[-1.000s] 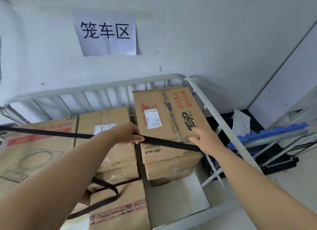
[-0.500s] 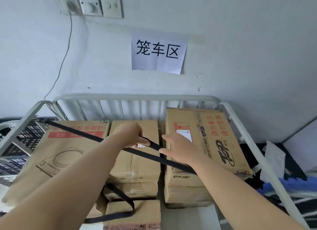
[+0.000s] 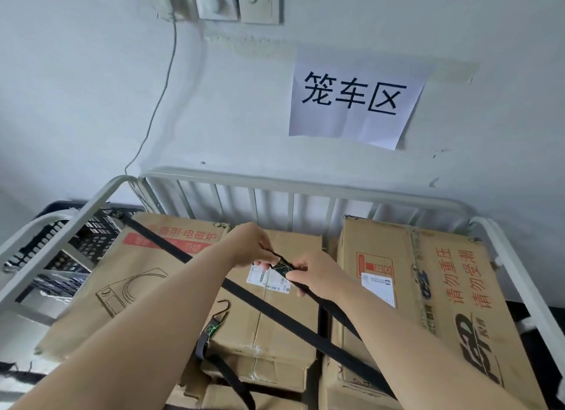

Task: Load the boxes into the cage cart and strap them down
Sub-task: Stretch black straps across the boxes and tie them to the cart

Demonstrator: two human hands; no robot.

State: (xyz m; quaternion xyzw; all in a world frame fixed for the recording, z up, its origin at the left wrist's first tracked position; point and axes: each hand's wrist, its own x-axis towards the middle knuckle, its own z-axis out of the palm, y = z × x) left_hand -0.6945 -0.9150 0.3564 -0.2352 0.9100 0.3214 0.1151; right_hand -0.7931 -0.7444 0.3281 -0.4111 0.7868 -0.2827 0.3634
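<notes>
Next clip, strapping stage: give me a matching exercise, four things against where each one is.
Things:
1 black strap
2 metal hook
3 paper sign
4 box with red band

Places:
A taped on the wall
B leftmost in the cage cart
C pinched between left hand and right hand
D loose on the middle box

Pairs: 1-C, 2-D, 3-A, 4-B
</notes>
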